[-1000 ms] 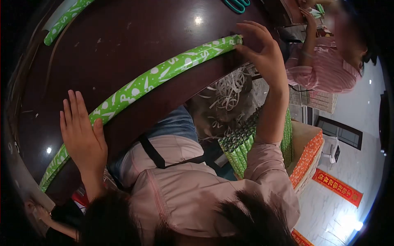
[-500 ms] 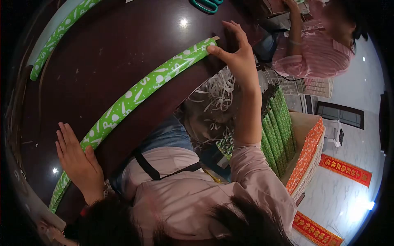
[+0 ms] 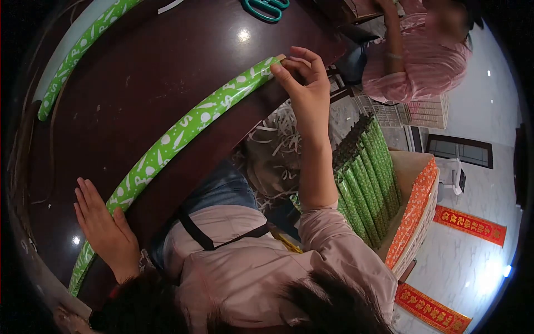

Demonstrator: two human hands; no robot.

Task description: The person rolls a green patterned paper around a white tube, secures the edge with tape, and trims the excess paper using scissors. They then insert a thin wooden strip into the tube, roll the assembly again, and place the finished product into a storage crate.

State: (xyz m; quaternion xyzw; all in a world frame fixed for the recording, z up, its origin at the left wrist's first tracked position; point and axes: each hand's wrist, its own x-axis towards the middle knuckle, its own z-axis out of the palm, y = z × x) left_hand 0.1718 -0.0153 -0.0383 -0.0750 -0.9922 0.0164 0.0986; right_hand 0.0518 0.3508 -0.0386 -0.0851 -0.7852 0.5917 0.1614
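A long green tube (image 3: 178, 133) with white letters and shapes lies in a curve across the dark red table (image 3: 144, 72). My left hand (image 3: 108, 234) rests flat over its lower part, fingers stretched out and thumb apart. At the upper end, my right hand (image 3: 300, 75) has its thumb on the tube and its fingers bent round the tip, where a small brown end sticks out. A second green patterned piece (image 3: 83, 47) with a pale strip beside it lies at the upper left.
Teal scissor handles (image 3: 267, 8) lie at the table's far edge. White strips (image 3: 281, 125) hang beside the table. Several green rolls (image 3: 370, 181) stand in a basket with an orange patterned edge (image 3: 411, 214). A person in a striped pink shirt (image 3: 417, 61) sits at the upper right.
The fingers of my right hand have bent in round the tube's end, and that hand shows slightly lower and further left. My left hand remains flat on the tube. The view has shifted a little.
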